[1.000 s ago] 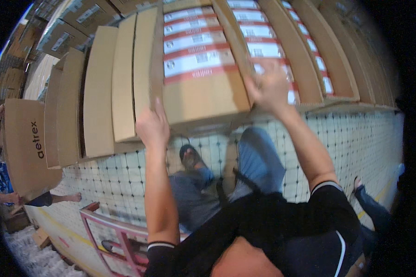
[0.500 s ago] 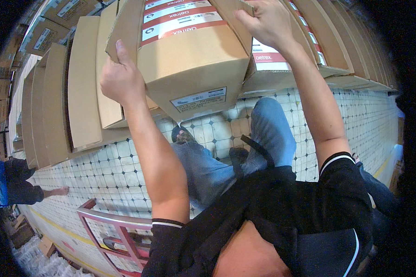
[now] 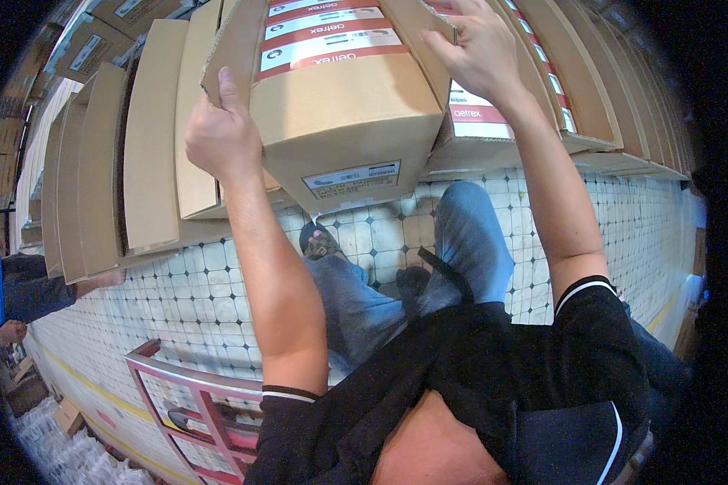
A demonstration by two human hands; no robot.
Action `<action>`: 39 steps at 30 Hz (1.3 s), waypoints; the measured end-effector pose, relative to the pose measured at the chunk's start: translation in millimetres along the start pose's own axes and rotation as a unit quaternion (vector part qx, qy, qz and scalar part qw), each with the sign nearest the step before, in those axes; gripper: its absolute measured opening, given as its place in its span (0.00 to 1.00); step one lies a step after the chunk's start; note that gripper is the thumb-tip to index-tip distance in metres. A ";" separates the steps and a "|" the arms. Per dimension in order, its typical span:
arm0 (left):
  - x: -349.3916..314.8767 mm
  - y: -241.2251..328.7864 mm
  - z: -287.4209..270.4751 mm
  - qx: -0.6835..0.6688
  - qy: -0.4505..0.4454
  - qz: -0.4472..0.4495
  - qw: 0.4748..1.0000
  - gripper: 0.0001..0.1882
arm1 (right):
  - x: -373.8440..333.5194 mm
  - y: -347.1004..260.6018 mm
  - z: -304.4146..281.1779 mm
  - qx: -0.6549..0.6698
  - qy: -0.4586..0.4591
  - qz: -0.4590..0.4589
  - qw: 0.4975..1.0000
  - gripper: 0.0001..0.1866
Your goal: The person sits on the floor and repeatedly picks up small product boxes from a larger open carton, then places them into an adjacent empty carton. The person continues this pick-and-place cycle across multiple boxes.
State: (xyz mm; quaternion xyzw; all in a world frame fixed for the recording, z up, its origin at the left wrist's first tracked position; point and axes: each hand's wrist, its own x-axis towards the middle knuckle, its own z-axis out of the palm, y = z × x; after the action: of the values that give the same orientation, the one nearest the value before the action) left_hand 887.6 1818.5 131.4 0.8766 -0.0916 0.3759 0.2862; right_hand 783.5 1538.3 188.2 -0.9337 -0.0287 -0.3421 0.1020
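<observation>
In front of me stands an open brown cardboard carton point(image 3: 348, 101) with a white label on its near end. Inside it, a row of red-and-white boxes point(image 3: 332, 38) shows at the top. My left hand point(image 3: 222, 137) grips the raised left flap point(image 3: 231, 40), its thumb lying up along the flap's inner side. On the other side, my right hand point(image 3: 485, 61) is closed round the raised right flap point(image 3: 422, 40) near its corner. Both arms reach forward, and some of the fingers are hidden behind the flaps.
More open cartons line up to the left point(image 3: 154, 137) and right point(image 3: 594, 89). A second carton with red-and-white boxes point(image 3: 481, 117) adjoins on the right. Behind my left arm is a reddish metal cart frame point(image 3: 194, 380). Another person point(image 3: 36, 287) is at the far left. The floor is tiled point(image 3: 194, 295).
The carton and both hands sit slightly lower and further right in view; my grip on the flaps stays the same. At the far left, the other person's arm and body have shifted.
</observation>
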 end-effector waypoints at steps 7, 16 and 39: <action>0.3 0.9 0.4 -0.023 0.005 0.024 0.999 0.23 | 1.8 -3.3 -0.2 0.027 0.023 -0.004 0.999 0.11; 1.7 -0.8 -5.1 0.023 -0.036 0.024 0.999 0.22 | -6.7 10.2 10.6 -0.029 0.018 -0.036 0.999 0.12; -31.8 -54.9 4.4 -0.203 -0.402 -0.128 0.884 0.29 | -105.6 -95.6 147.7 0.013 -0.279 0.082 0.957 0.31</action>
State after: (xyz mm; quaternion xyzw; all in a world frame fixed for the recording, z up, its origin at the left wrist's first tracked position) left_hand 888.6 1859.2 82.5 0.8791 -0.1600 -0.0752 0.4426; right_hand 784.5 1664.4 26.3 -0.9898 0.0162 -0.0579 0.1295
